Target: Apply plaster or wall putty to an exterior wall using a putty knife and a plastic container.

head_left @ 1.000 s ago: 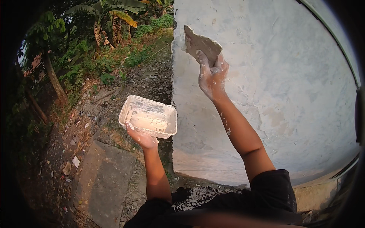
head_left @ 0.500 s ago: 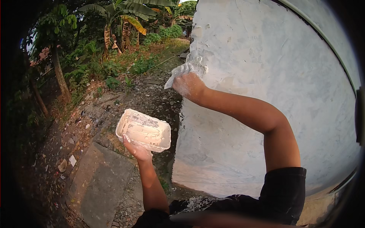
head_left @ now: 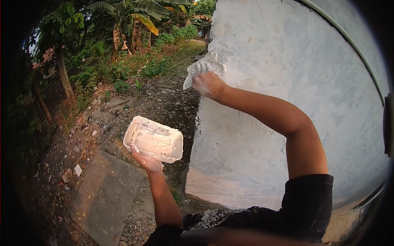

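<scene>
My left hand (head_left: 146, 160) grips the near-left corner of a rectangular white tub (head_left: 179, 151) from beneath, its thumb over the rim. Creamy putty (head_left: 154, 141) coats the tub's floor and walls, with dark streaks showing through at the far side. Out at the left edge of the pale wall (head_left: 262, 123), my right hand (head_left: 210, 84) is closed round a putty scraper (head_left: 188, 78) smeared thickly with white putty. The scraper lies close against the wall's corner; its handle is hidden in my fist. White putty also covers my right fingers.
Left of the wall runs rubble-strewn ground (head_left: 172, 104) with a concrete slab (head_left: 111, 197) set in it. A tree trunk (head_left: 65, 80) and banana plants (head_left: 135, 28) stand farther back. A dark pipe or cable (head_left: 349, 45) curves along the wall's upper right.
My right hand and the scraper have moved a little up and to the right along the wall's edge. The tub stays nearly where it was in my left hand.
</scene>
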`<state>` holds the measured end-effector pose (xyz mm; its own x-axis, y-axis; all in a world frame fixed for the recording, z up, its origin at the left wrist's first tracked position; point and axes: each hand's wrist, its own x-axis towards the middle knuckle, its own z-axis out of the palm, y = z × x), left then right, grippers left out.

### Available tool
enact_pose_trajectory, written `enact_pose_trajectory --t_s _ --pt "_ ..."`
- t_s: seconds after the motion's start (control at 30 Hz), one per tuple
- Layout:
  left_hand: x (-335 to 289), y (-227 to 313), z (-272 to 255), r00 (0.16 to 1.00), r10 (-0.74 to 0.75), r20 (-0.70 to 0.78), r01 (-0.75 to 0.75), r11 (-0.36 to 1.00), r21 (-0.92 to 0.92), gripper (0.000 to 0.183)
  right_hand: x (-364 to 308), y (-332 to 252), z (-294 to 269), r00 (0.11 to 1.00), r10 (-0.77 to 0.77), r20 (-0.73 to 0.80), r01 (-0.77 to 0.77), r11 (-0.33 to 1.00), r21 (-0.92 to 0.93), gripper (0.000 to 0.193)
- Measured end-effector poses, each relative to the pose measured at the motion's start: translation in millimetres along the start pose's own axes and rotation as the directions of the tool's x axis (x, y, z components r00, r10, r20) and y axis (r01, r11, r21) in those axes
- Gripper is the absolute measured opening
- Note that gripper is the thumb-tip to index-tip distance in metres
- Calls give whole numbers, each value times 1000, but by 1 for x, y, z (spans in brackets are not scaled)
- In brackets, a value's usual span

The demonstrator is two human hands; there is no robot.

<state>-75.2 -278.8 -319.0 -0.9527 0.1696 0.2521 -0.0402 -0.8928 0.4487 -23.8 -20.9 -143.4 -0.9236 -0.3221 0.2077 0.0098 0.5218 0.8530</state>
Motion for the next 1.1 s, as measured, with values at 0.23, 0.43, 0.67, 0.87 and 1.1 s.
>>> enact_pose_trajectory --t_s 0.23,0.43,0.67,0.87,1.1 --pt "0 -7 -2 1000 12 -23 -13 1000 -22 70 27 65 -46 893 241 -379 -320 934 -161 44" --pt "5 -13 -12 990 130 51 -131 991 21 72 -36 43 15 950 164 -264 -229 943 -240 45" --pt "3 -8 -16 991 133 1 -133 991 0 71 0 40 -36 960 218 -175 -228 973 -37 28" --pt "0 -7 -10 998 44 40 -44 999 4 71 22 119 -49 852 347 -392 -477 823 -308 38" --pt "-6 7 11 997 -36 -64 39 998 41 71 27 -21 24 988 -89 123 122 947 -296 29"
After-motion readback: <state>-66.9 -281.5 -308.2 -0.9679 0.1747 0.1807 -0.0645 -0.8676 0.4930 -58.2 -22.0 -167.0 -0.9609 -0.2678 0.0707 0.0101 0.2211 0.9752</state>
